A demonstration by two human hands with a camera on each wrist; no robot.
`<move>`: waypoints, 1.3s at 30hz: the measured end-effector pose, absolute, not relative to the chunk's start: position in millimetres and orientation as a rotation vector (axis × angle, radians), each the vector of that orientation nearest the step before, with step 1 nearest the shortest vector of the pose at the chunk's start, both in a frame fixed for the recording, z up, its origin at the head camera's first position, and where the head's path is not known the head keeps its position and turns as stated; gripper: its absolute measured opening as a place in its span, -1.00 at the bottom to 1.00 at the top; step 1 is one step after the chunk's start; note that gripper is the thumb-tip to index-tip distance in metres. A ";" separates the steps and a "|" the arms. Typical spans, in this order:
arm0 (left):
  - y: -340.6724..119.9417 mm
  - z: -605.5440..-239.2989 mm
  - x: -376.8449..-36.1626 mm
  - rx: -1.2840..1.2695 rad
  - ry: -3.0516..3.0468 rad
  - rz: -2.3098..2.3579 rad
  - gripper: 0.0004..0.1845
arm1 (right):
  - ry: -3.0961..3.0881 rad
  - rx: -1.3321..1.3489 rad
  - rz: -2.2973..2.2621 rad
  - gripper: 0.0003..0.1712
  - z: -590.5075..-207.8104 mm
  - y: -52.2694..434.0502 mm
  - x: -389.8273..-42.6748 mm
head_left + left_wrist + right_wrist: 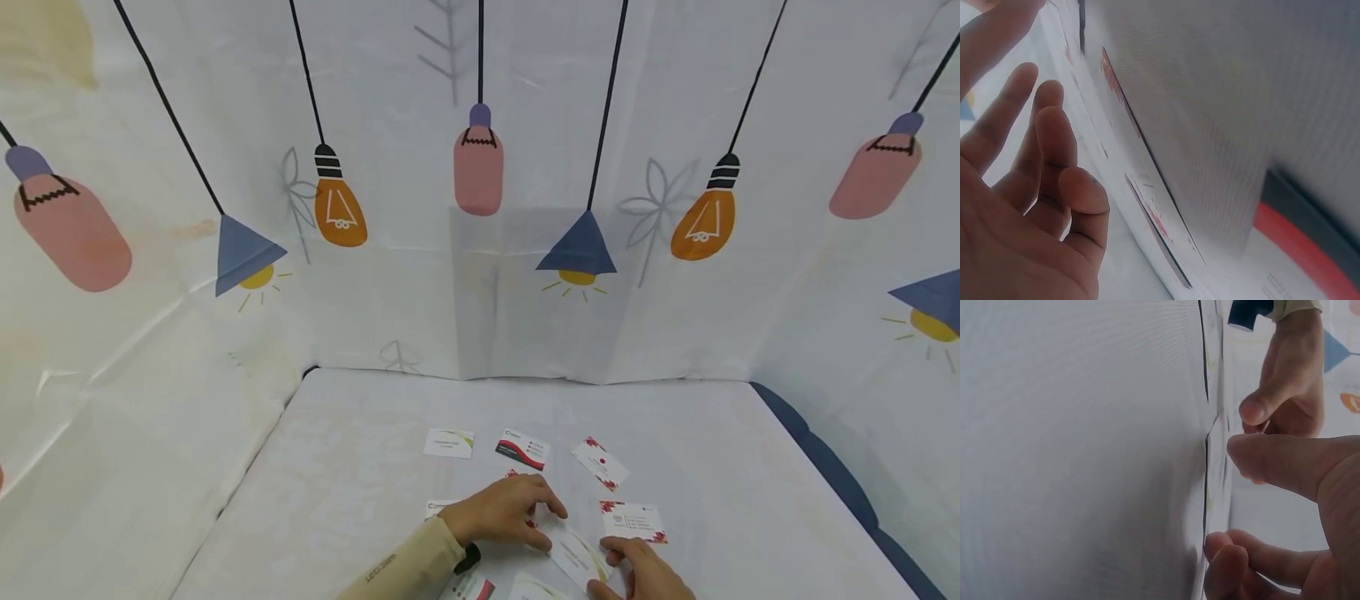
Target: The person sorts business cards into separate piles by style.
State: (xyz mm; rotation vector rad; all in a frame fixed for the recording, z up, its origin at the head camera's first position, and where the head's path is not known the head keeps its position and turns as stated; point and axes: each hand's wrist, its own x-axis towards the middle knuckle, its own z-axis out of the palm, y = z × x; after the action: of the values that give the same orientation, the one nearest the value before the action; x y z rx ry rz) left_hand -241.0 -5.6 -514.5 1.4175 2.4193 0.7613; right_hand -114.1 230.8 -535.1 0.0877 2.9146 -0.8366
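Note:
A white business card (579,557) with a yellow-green curve at one end lies at a slant between the two hands, low in the head view. My left hand (504,508) holds its upper left end, thumb at one long edge and forefinger at the other. At the lower right end, my right hand (643,572) grips the card's edges with thumb and fingertips. Other left-hand fingers (1054,137) hang loosely curled in the left wrist view. A card with red floral corners (633,522) lies just beyond the right hand.
Further back on the white table (360,450) lie a green-curved card (448,443), a red-and-black card (522,449) and a tilted red-floral card (601,463). More cards sit near the left forearm, partly hidden. Patterned white cloth (390,292) hangs behind the table.

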 end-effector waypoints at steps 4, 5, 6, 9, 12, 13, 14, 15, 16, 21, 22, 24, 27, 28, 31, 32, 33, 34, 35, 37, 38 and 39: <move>-3.0 -515.5 -241.7 1.406 2.405 0.743 -0.54 | 2.915 0.079 -0.837 -0.19 -535.6 231.8 -114.4; -2.4 -515.6 -242.0 1.411 2.400 0.737 -0.54 | 2.919 0.076 -0.833 -0.19 -535.6 232.0 -114.4; -1.9 -515.9 -242.5 1.418 2.397 0.732 -0.53 | 2.920 0.076 -0.833 -0.19 -535.5 232.2 -114.4; -0.8 -516.6 -243.8 1.424 2.385 0.730 -0.52 | 2.926 0.070 -0.819 -0.19 -534.8 232.4 -114.7; -0.6 -518.5 -245.1 1.418 2.375 0.734 -0.50 | 2.920 0.055 -0.817 -0.18 -533.9 231.5 -115.4; -0.4 -519.2 -245.4 1.416 2.369 0.735 -0.50 | 2.915 0.048 -0.818 -0.19 -533.7 231.2 -115.6; -0.3 -519.6 -245.6 1.416 2.365 0.736 -0.50 | 2.912 0.046 -0.817 -0.19 -533.4 230.8 -115.6; 0.0 -520.1 -245.9 1.416 2.363 0.732 -0.49 | 2.909 0.045 -0.815 -0.18 -533.1 230.6 -115.7; 0.3 -520.3 -246.1 1.419 2.362 0.729 -0.49 | 2.905 0.047 -0.819 -0.18 -532.8 230.1 -115.6; 2.2 -520.2 -247.1 1.416 2.360 0.707 -0.47 | 2.877 0.084 -0.807 -0.14 -530.9 228.4 -115.9; 2.8 -520.0 -247.3 1.413 2.357 0.700 -0.47 | 2.868 0.090 -0.807 -0.13 -530.7 228.1 -116.2; 4.0 -519.5 -247.1 1.401 2.345 0.675 -0.45 | 2.851 0.101 -0.809 -0.12 -530.8 227.8 -117.0; 4.9 -518.9 -247.0 1.414 2.338 0.613 -0.46 | 2.834 0.103 -0.814 -0.11 -531.3 227.2 -118.2; 5.0 -518.2 -246.8 1.419 2.333 0.597 -0.47 | 2.833 0.099 -0.814 -0.12 -531.6 227.4 -118.4; 5.2 -518.3 -247.0 1.444 2.331 0.566 -0.50 | 2.830 0.080 -0.831 -0.13 -533.1 228.1 -118.4; 5.0 -518.2 -247.1 1.445 2.330 0.570 -0.51 | 2.828 0.076 -0.840 -0.13 -533.7 228.5 -118.3; 5.0 -518.3 -247.3 1.442 2.328 0.578 -0.52 | 2.827 0.071 -0.847 -0.13 -534.3 228.9 -118.3; 5.0 -518.7 -247.4 1.441 2.328 0.584 -0.52 | 2.825 0.066 -0.854 -0.14 -534.7 229.4 -118.3; 4.9 -519.4 -247.7 1.440 2.332 0.589 -0.52 | 2.824 0.063 -0.862 -0.14 -535.2 229.7 -118.3; 4.7 -520.2 -248.0 1.436 2.335 0.607 -0.53 | 2.818 0.067 -0.878 -0.15 -536.0 230.4 -118.9; 4.7 -520.4 -248.2 1.434 2.335 0.616 -0.54 | 2.816 0.065 -0.882 -0.15 -536.3 230.8 -119.2; 4.8 -520.8 -248.5 1.435 2.335 0.623 -0.54 | 2.816 0.060 -0.887 -0.16 -536.7 231.2 -119.7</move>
State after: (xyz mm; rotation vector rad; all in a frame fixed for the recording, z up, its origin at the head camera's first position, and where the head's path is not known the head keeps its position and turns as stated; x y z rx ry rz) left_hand -248.5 4.8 -520.8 1.4346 2.3354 0.6228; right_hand -119.7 231.2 -536.7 0.0598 2.8160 -0.8870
